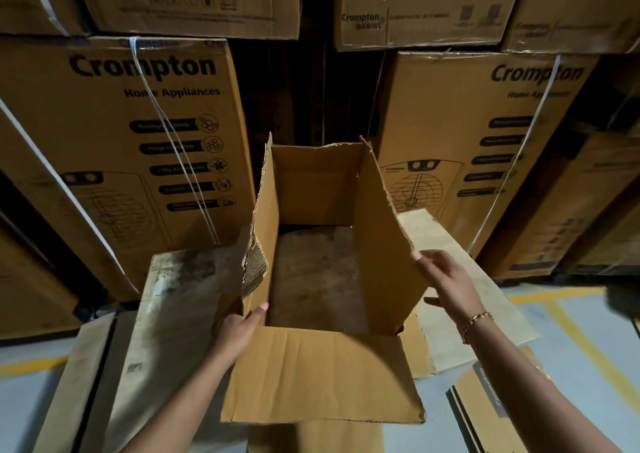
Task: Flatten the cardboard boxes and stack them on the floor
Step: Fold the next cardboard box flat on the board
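Note:
An open brown cardboard box (322,189) stands in front of me with no top or bottom, so the flattened cardboard under it shows through. Its near flap (322,376) folds out toward me. My left hand (239,328) grips the box's torn left wall near the front corner, thumb inside. My right hand (450,286) holds the outer edge of the right wall, fingers curled over the rim. Flattened cardboard sheets (180,300) lie on the floor beneath the box.
Tall strapped Crompton cartons (131,134) stand stacked behind, left and right (485,147), with a dark gap between them. More flat cardboard (491,407) lies at the lower right. Grey floor with yellow lines (588,341) shows at the right.

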A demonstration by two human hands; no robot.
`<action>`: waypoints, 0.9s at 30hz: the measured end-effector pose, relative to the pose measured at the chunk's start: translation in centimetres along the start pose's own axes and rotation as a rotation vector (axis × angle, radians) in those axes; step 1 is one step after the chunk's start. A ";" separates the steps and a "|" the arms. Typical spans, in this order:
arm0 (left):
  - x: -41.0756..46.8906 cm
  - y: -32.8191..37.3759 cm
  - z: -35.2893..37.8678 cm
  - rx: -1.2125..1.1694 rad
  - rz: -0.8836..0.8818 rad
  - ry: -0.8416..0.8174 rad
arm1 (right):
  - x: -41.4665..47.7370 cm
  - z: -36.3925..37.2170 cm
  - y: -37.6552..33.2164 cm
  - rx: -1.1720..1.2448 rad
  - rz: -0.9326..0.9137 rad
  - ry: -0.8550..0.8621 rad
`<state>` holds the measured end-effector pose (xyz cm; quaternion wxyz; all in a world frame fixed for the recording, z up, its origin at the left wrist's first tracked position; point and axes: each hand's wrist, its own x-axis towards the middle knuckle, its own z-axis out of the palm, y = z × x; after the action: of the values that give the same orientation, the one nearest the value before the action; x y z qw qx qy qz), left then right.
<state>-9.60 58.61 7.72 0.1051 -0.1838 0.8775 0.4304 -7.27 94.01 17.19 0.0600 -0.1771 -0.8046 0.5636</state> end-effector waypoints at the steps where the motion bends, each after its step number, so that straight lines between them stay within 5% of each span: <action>1: -0.1 0.5 0.2 -0.023 0.000 0.013 | -0.6 0.5 -0.2 -0.127 -0.025 -0.047; 10: -0.7 4.2 -0.6 -0.169 0.256 0.104 | 0.2 4.6 -3.7 -0.586 0.071 -0.187; 18: -1.1 11.5 -3.9 -0.344 0.616 0.307 | 1.1 6.4 -4.2 0.080 0.072 -0.165; 24: -1.4 14.2 -6.8 -0.030 1.158 0.534 | 1.0 7.0 0.5 0.384 0.211 0.086; 27: -0.8 13.8 -4.3 0.146 1.308 0.386 | -0.3 6.1 3.7 0.300 0.354 0.189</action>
<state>-14.68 63.16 20.55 -0.3226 0.3179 0.8379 0.3047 -7.97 89.62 11.61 0.0612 -0.3564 -0.6591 0.6595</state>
